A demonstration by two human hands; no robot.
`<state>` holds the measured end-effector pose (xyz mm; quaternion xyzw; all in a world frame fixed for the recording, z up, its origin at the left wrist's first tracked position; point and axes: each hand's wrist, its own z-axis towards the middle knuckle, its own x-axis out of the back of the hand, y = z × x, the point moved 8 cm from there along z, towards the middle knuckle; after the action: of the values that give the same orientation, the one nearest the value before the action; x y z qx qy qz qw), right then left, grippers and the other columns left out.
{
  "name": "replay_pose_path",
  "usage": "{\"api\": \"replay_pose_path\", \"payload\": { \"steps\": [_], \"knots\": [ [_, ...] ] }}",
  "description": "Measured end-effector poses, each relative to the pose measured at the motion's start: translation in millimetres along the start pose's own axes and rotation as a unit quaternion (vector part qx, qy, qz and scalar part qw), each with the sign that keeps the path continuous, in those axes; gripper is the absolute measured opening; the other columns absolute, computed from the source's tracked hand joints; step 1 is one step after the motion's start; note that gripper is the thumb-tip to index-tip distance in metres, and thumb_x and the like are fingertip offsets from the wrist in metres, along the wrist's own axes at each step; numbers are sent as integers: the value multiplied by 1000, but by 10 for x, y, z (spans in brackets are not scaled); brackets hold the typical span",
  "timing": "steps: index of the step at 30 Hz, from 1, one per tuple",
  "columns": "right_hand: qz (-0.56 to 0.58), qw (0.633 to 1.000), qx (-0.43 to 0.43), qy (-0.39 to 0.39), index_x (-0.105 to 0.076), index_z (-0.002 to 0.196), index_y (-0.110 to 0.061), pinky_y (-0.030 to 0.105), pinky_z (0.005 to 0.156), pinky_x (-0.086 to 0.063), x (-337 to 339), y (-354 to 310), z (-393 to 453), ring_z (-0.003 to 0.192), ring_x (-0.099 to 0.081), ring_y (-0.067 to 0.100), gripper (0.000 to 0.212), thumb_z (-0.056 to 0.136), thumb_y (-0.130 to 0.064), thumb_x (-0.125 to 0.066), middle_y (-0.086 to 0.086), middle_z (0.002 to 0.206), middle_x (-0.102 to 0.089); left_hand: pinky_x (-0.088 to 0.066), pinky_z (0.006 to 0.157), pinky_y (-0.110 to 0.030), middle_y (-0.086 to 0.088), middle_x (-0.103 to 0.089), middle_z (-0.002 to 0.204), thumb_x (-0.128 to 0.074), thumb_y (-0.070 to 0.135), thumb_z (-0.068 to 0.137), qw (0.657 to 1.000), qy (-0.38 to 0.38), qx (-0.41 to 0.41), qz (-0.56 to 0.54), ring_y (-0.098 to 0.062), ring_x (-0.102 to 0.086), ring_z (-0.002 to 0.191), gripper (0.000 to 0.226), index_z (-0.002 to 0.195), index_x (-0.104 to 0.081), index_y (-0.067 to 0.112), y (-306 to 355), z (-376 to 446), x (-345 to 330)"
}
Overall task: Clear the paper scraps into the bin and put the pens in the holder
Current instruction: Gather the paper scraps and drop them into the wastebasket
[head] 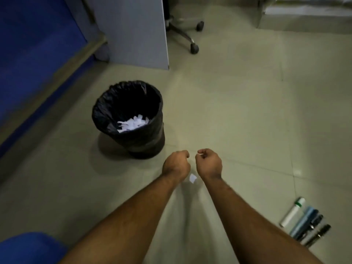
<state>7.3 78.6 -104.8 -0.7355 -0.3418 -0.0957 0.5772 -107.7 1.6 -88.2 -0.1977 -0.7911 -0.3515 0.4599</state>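
Head view first — which step is this?

— Paper clearing, I judge. Both hands reach out over the floor, just on the near side of the bin (128, 119). The right hand (209, 163) has its fingers curled, pinching a small white scrap (200, 154) at the fingertips. The left hand (177, 164) is curled into a fist; whether it holds paper I cannot tell.

— And the rest?

— White scraps (132, 124) already lie inside the bin. One loose scrap (192, 178) shows between the wrists, nearer than the bin; lying or falling, I cannot say. The pens (304, 224) lie on the floor well to the bin's right, nearer the person. No holder is visible.

— Next move?

— Probably carrying the pinched scrap over the bin's rim, releasing it, then fetching the loose one.
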Motion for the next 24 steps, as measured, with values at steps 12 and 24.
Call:
{"api": "replay_pose_path", "payload": {
  "steps": [12,24],
  "knots": [
    [-311,924,184,-124,-58,126,-17,36,83,-50,-678,712,-84,107,-55,28,42,90,-37,-59,9,119,-55,-20,116,-60,-6,18,162,-88,45,62,968,-190,44,157,-34,11,150,134,154,8,29,-660,-54,-1225],
    [-149,980,92,-99,-76,95,-18,28,81,-53,-536,865,62,90,-68,20,15,88,-18,-62,1,96,-75,-18,118,-58,-3,19,162,-89,42,61,969,-184,57,157,-31,11,150,134,154,7,31,-672,-78,-1200]
  ]
}}
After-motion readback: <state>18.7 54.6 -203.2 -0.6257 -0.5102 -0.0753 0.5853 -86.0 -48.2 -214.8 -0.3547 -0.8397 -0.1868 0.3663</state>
